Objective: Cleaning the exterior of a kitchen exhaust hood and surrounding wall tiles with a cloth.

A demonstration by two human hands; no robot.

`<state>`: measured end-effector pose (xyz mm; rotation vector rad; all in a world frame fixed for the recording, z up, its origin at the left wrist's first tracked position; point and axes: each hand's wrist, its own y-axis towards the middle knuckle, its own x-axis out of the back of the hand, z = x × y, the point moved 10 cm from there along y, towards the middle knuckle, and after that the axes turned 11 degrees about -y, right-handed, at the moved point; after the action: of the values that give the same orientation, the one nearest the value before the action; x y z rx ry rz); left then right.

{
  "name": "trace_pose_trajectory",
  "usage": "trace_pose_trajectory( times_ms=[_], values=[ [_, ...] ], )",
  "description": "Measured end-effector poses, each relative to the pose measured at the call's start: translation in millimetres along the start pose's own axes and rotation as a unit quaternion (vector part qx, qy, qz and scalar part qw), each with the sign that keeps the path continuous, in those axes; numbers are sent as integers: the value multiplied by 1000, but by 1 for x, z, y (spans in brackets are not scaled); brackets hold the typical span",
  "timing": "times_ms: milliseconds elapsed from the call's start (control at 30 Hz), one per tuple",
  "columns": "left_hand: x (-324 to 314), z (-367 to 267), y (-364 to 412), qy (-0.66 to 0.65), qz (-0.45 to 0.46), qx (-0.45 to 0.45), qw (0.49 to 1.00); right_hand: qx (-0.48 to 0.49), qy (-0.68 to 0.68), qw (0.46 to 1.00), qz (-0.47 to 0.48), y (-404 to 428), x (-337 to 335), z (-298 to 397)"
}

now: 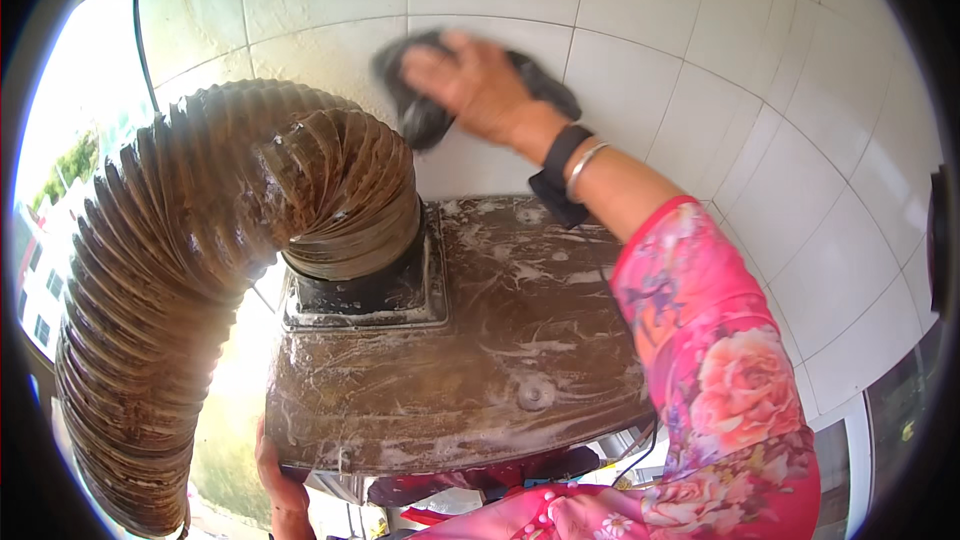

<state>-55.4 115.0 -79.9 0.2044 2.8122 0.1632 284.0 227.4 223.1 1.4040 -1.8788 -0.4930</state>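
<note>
My right hand point(476, 86) presses a dark, wet-looking cloth point(424, 124) flat against the white wall tiles, fingers spread and blurred. Below it sits the brown, grimy top of a range hood point(480, 382), streaked with whitish suds. My left hand point(279, 469) rests against the hood's front left corner; most of its fingers are hidden behind the edge. From a square black outlet collar point(360, 298) on the hood rises a grease-stained, ribbed flexible duct point(139, 360), which bends over to the left and hangs down.
White wall tiles point(637, 82) surround the hood at the back and right, with yellowish stains near the duct. A bright window point(82, 97) lies at the left. A thin black cable point(641, 457) hangs by the hood's right side. Round fixings point(535, 394) stand out from the hood top.
</note>
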Motion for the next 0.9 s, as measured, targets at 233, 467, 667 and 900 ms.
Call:
trace_pose_trajectory(
  times_ms=[233, 467, 667, 900],
  values=[
    [38, 39, -14, -205, -122, 75, 968, 204, -52, 962, 176, -105, -45, 81],
    [70, 35, 6, 4, -25, 9, 1000, 107, -28, 974, 198, -194, 12, -35],
    [38, 17, -21, -103, -151, 141, 973, -68, -120, 961, 240, -270, 49, -165],
    [72, 50, -12, -152, -167, 139, 964, -437, -171, 882, 43, -332, 94, -312]
  ],
)
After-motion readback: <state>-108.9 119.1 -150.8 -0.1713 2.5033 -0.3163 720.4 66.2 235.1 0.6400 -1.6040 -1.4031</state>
